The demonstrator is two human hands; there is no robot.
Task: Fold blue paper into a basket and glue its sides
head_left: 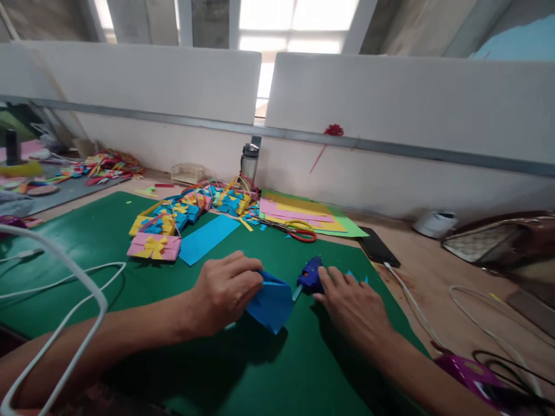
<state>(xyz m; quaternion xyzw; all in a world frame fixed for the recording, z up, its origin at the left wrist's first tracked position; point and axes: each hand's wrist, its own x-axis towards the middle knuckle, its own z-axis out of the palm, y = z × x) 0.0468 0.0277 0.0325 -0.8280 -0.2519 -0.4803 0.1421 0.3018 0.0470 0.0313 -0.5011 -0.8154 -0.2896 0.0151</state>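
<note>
My left hand (pixel 228 292) is closed on a folded piece of blue paper (pixel 273 303), shaped like a small open pouch, held just above the green mat (pixel 299 358). To its right, my right hand (pixel 353 303) has thumb and fingers around a dark blue glue gun (pixel 310 276) that lies on the mat. A pale glue stick (pixel 297 292) pokes out of the gun's near end. Part of the gun is hidden under the fingers. Beyond my left hand lies a flat blue paper strip (pixel 210 238). Beside it sits a pink paper purse (pixel 154 247) with a yellow bow.
Several more paper purses (pixel 186 211) stand behind, near a water bottle (pixel 249 164). Scissors (pixel 299 229) rest by stacked coloured sheets (pixel 303 214). A black phone (pixel 379 247) lies at the mat's right edge. A white cable (pixel 93 283) loops across the left foreground.
</note>
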